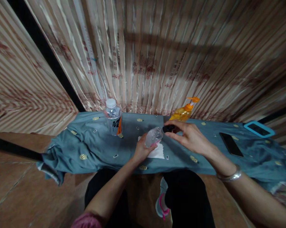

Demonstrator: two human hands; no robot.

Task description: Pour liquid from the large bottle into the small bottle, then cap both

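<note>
Left hand (pixel 143 148) grip wrapped round small clear bottle (pixel 153 136), tilted over white paper (pixel 157 152) on table (pixel 90 142). Right hand (pixel 190 136) pinches black cap (pixel 168 128) at bottle mouth. Cap seating unclear; not finished.

- The cloth (pixel 90 148) over the bench is grey-blue, dotted with small yellow ovals and tiny dark marks.
- The small bottle (pixel 153 136) is clear, its cap (pixel 168 128) black.
- The pump bottle (pixel 183 113) is yellow-orange with an orange pump.
- The water bottle (pixel 112 116) is clear with a white cap and a black, white and orange label.
- The paper (pixel 158 152) is white.
- The curtain (pixel 157 57) is beige-striped with reddish motifs.
- The phone (pixel 231 144) is black.
- The case (pixel 259 129) is light blue-rimmed.
- The shoe (pixel 162 199) is grey and pink.
</note>
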